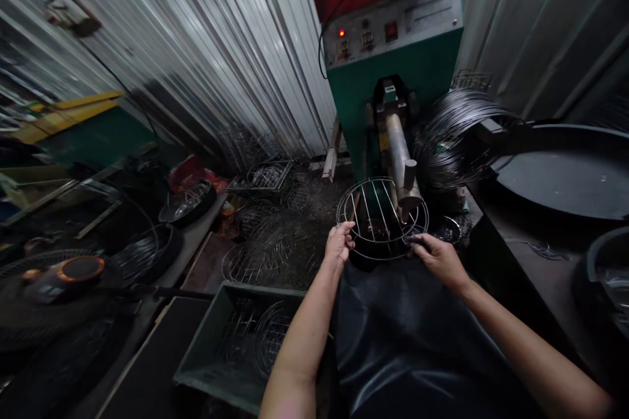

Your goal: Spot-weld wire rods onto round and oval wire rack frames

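Observation:
A round wire rack (376,209) with parallel bars and a second ring below it lies just under the metal arm (401,157) of a green machine (348,98). My left hand (339,243) pinches the rack's rim at its left side. At the near right of the rim, my right hand (435,258) has its thumb and fingers closed on the wire, with something small and dark at the fingertips that I cannot make out. The rack's right part reaches beneath the arm's tip.
A green crate (196,366) with wire rings stands at the lower left. Wire pieces lie behind it. A wire coil (457,137) and a large black round tray (565,177) are at the right. A black apron (398,340) covers my lap.

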`<state>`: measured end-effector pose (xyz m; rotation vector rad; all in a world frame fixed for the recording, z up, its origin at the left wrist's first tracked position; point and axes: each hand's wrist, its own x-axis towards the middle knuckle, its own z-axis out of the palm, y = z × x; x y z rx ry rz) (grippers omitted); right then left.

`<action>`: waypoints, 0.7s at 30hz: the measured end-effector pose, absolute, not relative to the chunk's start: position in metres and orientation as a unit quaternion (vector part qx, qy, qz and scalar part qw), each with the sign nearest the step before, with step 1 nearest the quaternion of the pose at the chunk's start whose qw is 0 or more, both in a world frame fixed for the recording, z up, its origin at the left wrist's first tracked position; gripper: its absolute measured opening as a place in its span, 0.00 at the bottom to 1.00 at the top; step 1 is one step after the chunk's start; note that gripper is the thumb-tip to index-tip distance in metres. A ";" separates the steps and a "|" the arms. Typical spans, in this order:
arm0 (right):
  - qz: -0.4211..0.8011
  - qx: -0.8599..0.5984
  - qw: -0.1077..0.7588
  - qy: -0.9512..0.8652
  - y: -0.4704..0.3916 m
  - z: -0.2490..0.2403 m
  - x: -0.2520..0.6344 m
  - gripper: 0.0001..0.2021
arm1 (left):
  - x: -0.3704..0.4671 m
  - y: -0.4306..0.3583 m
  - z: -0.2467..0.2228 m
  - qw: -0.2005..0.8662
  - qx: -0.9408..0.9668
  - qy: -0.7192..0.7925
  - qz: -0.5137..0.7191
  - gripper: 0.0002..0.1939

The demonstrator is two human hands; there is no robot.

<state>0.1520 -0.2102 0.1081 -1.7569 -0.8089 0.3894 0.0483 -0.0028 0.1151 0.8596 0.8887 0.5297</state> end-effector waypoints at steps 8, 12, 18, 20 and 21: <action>0.194 -0.714 0.612 -0.279 -0.209 0.111 0.148 0.16 | 0.051 -0.004 0.114 0.775 0.395 0.427 0.249 0.19; 0.195 -0.710 0.616 -0.281 -0.208 0.111 0.151 0.17 | 0.053 -0.003 0.116 0.774 0.391 0.435 0.244 0.19; 0.194 -0.710 0.617 -0.277 -0.207 0.107 0.157 0.17 | 0.059 -0.001 0.115 0.776 0.384 0.442 0.235 0.19; 0.197 -0.709 0.620 -0.273 -0.205 0.106 0.158 0.17 | 0.060 0.000 0.113 0.778 0.382 0.442 0.233 0.19; 0.198 -0.707 0.622 -0.271 -0.205 0.107 0.159 0.17 | 0.060 0.001 0.112 0.779 0.381 0.441 0.232 0.19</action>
